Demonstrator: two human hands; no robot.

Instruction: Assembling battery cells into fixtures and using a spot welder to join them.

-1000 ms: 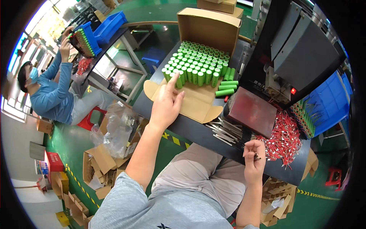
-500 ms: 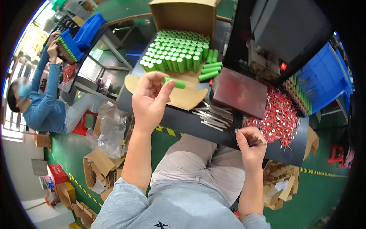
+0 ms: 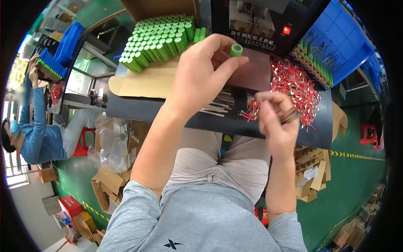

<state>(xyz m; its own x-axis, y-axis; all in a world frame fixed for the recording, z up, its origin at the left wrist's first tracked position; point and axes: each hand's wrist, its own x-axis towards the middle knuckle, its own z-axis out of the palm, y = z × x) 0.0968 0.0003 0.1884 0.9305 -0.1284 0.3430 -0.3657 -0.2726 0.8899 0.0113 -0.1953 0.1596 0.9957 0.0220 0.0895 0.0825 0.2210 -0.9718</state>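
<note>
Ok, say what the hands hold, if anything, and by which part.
Left hand: a green cylindrical cell, gripped by its side, one end exposed. Right hand: thin strips, blurred; exact hold unclear.

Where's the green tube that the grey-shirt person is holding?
In the head view, the small green cylinder is at upper middle, in the fingers of the left hand, left of the heaped red-and-silver pieces.

Battery cells [image 3: 161, 41]: in the carton [image 3: 145, 80], my left
Wire leads [image 3: 294, 86]: on the bench [image 3: 138, 106], my right
Benchtop machine [image 3: 222, 23]: behind the block [image 3: 257, 72]
</note>
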